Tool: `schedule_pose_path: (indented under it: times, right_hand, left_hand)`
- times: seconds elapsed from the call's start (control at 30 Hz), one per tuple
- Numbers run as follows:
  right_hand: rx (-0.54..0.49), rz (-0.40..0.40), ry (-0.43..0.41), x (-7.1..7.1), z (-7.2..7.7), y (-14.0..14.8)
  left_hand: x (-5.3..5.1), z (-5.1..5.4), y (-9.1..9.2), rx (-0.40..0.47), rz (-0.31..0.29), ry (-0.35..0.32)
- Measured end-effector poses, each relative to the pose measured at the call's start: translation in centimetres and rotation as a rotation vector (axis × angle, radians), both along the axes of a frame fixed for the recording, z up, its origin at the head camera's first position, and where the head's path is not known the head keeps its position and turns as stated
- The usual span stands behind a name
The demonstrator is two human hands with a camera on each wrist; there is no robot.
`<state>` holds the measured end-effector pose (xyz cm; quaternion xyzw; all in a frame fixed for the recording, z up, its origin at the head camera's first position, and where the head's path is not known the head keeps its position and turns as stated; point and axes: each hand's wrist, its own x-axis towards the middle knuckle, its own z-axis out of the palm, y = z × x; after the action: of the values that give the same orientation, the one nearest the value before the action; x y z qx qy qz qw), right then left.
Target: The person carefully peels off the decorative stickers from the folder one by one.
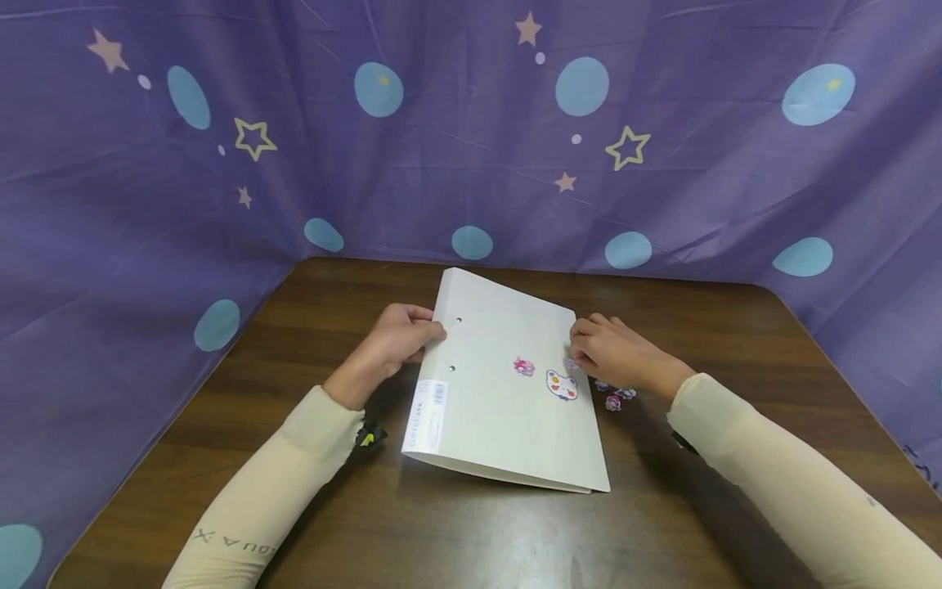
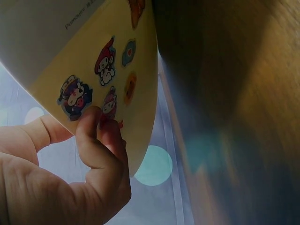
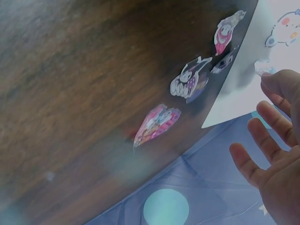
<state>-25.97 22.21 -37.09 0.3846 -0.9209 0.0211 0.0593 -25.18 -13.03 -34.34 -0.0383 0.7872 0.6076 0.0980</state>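
My left hand [image 1: 397,337] pinches the white folder [image 1: 508,433] by its spine. My right hand [image 1: 616,353] pinches one small sticker [image 3: 262,66], other fingers [image 3: 267,140] spread.

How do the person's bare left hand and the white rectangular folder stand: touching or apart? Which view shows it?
Touching. The head view shows the bare left hand gripping the white rectangular folder, its thumb lying over the folder's front edge.

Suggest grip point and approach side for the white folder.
Probably the spine, from the person's left, where the left hand grips: the white folder closes there, clear of the pink sticker, but gapes along the near edge.
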Motion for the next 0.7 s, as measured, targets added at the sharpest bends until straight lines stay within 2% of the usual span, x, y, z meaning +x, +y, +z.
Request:
schedule_pose_path:
  times: [0.2, 0.43, 0.53, 0.7]
  right_hand:
    - [-0.001, -0.005, 0.038, -0.1, 0.3, 1.0]
    - [0.040, -0.050, 0.017, -0.7, 0.5, 2.0]
    - [0.065, -0.058, -0.018, -0.9, 0.5, 2.3]
    - [0.084, -0.082, -0.125, -0.8, 0.5, 2.5]
  left_hand:
    - [0.0, 0.1, -0.1, -0.001, 0.002, 0.008]
    - [0.0, 0.1, -0.2, -0.016, -0.002, 0.005]
    - [0.0, 0.1, -0.2, -0.010, -0.004, 0.006]
    - [0.2, 0.3, -0.1, 0.004, -0.006, 0.006]
